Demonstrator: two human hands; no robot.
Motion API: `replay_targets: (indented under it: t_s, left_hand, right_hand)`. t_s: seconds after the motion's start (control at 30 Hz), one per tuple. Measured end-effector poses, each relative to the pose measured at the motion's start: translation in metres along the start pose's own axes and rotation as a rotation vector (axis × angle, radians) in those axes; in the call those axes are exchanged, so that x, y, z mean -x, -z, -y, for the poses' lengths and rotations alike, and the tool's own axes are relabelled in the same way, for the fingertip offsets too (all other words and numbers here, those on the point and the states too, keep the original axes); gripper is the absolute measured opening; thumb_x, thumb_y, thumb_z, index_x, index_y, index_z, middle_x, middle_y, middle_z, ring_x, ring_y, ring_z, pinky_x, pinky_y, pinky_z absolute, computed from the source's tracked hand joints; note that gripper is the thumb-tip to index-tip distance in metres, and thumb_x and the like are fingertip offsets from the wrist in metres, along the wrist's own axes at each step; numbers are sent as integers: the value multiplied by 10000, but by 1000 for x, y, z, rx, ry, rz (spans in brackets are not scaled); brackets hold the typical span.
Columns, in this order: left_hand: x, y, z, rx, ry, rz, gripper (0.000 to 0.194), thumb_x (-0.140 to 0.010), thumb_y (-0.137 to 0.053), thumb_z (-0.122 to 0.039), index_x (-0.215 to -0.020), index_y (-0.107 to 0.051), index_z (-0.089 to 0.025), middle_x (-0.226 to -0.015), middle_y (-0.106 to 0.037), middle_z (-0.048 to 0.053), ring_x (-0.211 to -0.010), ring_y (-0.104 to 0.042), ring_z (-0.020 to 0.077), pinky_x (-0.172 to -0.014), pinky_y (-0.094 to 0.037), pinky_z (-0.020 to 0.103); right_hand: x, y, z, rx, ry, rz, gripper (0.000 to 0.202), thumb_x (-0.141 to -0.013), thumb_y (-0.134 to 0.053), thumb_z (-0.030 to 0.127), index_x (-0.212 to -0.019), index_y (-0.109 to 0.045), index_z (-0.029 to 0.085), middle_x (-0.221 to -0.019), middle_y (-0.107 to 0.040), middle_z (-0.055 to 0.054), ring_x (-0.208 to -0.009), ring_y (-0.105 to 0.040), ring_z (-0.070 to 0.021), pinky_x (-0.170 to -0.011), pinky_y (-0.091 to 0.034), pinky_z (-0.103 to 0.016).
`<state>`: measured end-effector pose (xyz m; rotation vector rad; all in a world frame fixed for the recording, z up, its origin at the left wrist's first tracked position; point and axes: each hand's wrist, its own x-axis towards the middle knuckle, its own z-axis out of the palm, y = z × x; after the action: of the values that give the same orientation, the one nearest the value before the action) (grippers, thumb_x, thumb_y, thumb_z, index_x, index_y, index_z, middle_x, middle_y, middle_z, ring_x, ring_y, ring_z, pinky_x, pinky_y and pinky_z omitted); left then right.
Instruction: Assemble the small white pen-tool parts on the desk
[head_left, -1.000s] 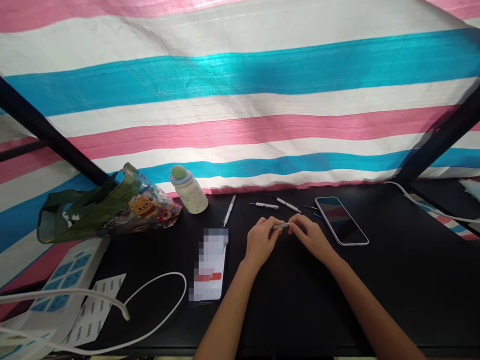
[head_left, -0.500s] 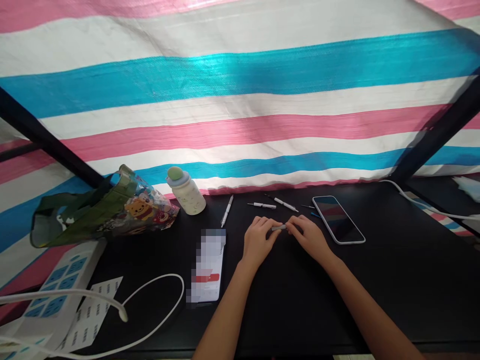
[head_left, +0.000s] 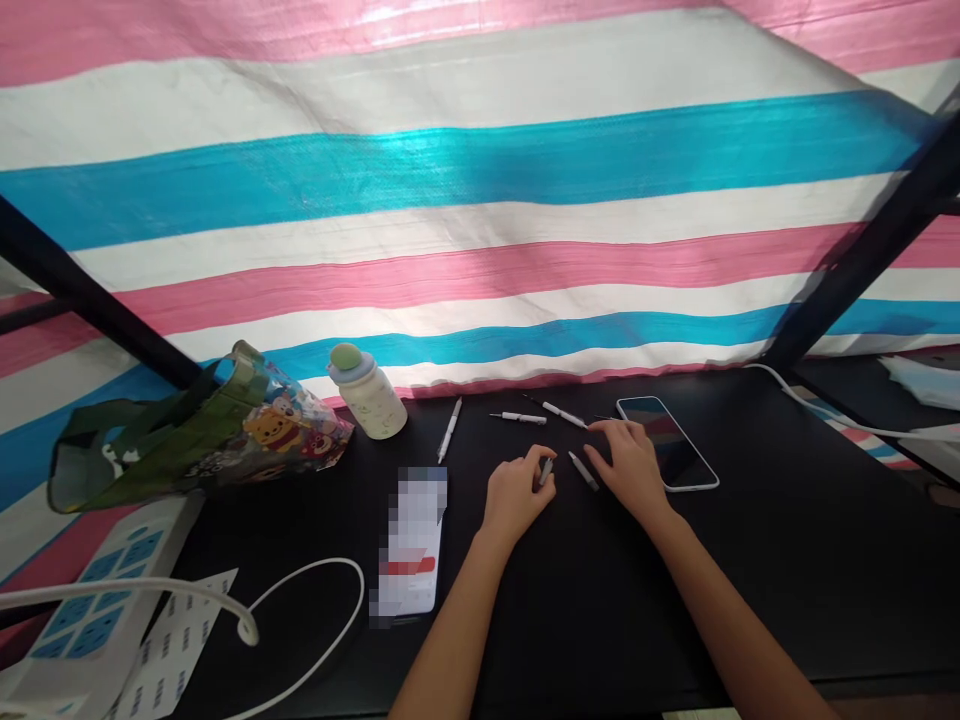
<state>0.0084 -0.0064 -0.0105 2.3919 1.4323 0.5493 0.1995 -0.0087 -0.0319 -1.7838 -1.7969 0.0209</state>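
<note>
Right hand [head_left: 627, 465] now apart, loosely spread, left hand [head_left: 517, 495] in a pinch on a grey pen piece [head_left: 546, 472].

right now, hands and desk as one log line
left hand: holding grey piece | right hand: open, near phone | desk: tapered piece between hands

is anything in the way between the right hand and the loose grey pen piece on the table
Nothing visible stands in the way: only a short stretch of black tabletop separates the right hand from the grey pen piece. The dark-screened phone lies on the hand's other side.
</note>
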Motion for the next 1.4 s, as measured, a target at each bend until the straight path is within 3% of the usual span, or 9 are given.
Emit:
replay_targets:
  t_s: [0.17, 0.3, 0.4, 0.87, 1.13, 1.4]
  left_hand:
    - [0, 2, 0, 14, 71, 8, 272, -804, -479, -246, -1073, -501, -277, -647, -553, -66, -590, -544, 109, -596, -358, 219]
    - [0, 4, -1, 27, 90, 9, 298, -816, -468, -255, -1114, -477, -274, -662, -570, -60, -595, -559, 115, -573, -351, 215]
    - [1, 4, -1, 25, 73, 9, 297, -824, -458, -250, -1120, -473, -271, -646, -571, -63, -592, -560, 114, -591, -356, 215]
    - [-1, 1, 0, -19, 48, 19, 282, -825, -443, -231, -1102, -486, -253, -632, -567, -48, -586, -552, 127, -611, -368, 229]
    - [-1, 2, -1, -66, 57, 47, 317, -813, -446, -227, -1127, -482, -253, -680, -552, -28, -604, -546, 126, -563, -349, 208]
    - [-1, 4, -2, -64, 55, 38, 314, -824, -440, -227, -1135, -476, -248, -668, -547, -27, -609, -549, 129, -604, -374, 216]
  right_hand:
    - [-2, 2, -36, 219, -324, -89, 478, -742, -519, 399, -1165, -467, 181, -1262, -461, -114, -1145, -353, -319, -946, -268, -501]
    - [2, 8, -52, 276, -508, -25, 591, -758, -456, 500, -1244, -388, 171, -1303, -399, -147, -1179, -332, -348, -941, -239, -565]
    - [4, 11, -55, 272, -580, 25, 637, -753, -427, 557, -1262, -371, 177, -1252, -426, -161, -1155, -359, -359, -908, -282, -547]
    - [2, 9, -62, 401, -543, -4, 640, -736, -459, 601, -1182, -401, 145, -1074, -484, -204, -1064, -406, -384, -867, -279, -523]
    - [-2, 8, -69, 381, -577, 56, 627, -703, -493, 603, -1154, -413, 175, -1071, -477, -189, -1062, -397, -387, -854, -284, -505]
    - [2, 9, -59, 366, -588, -25, 618, -718, -459, 608, -1139, -427, 156, -1082, -486, -194, -1092, -384, -373, -888, -274, -534]
